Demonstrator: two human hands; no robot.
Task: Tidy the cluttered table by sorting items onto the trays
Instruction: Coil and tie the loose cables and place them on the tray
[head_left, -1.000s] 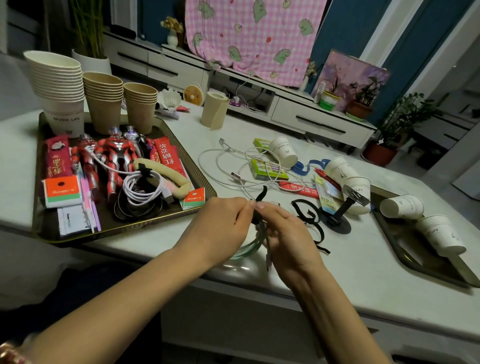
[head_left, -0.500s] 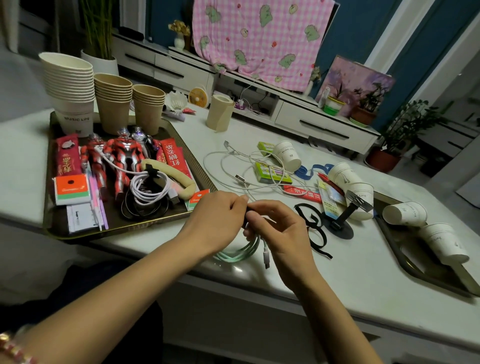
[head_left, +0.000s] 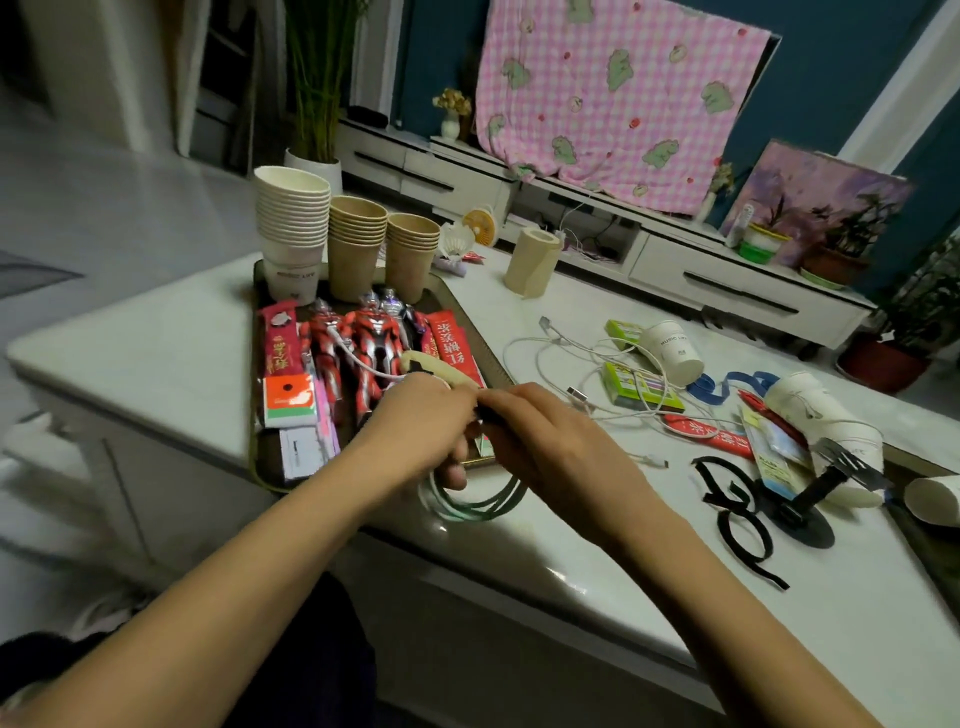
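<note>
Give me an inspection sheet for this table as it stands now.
Surface: white table, crowded on its right half.
Job's things: left tray holds cup stacks, toy figures and red packets; right tray runs out of frame.
Clutter: tipped paper cups, green packets, blue ribbon, black straps and black stand lie loose on the table.
Grippers: left hand and right hand both grip a coiled green cable at the left tray's near corner.
Cables: white cable sprawls loose beside the left tray.
Surroundings: low cabinet, pink checked cloth, potted plants.
</note>
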